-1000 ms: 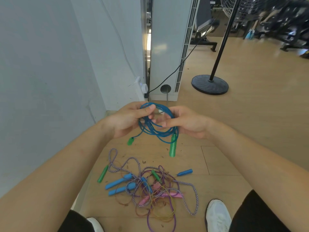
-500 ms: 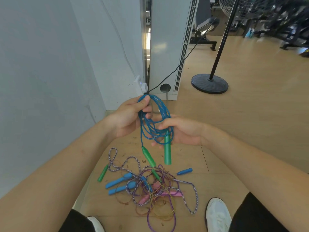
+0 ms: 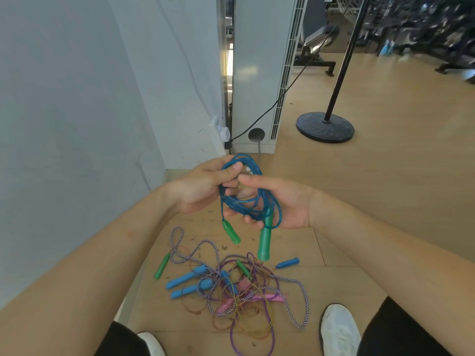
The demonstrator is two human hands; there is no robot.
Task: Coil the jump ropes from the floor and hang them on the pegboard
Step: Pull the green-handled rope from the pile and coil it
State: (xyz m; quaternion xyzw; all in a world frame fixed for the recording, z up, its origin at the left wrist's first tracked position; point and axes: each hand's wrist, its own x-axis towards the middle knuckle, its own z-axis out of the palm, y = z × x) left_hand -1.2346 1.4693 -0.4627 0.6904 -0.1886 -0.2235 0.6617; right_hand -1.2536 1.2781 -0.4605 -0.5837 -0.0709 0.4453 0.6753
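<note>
Pinched at its top by the left hand point(image 3: 203, 186) and gripped by the right hand point(image 3: 285, 201), the blue jump rope coil point(image 3: 250, 205) could be pulled undone by its dangling green handles point(image 3: 264, 240).

A gym: a weight bench point(image 3: 317, 47) and exercise machines point(image 3: 434, 24) stand on the wooden floor point(image 3: 385, 176) beyond.

White wall point(image 3: 64, 98), black round stand base point(image 3: 325, 127), wall plug point(image 3: 224, 133), weight bench point(image 3: 316, 47), white shoe point(image 3: 339, 330)
</note>
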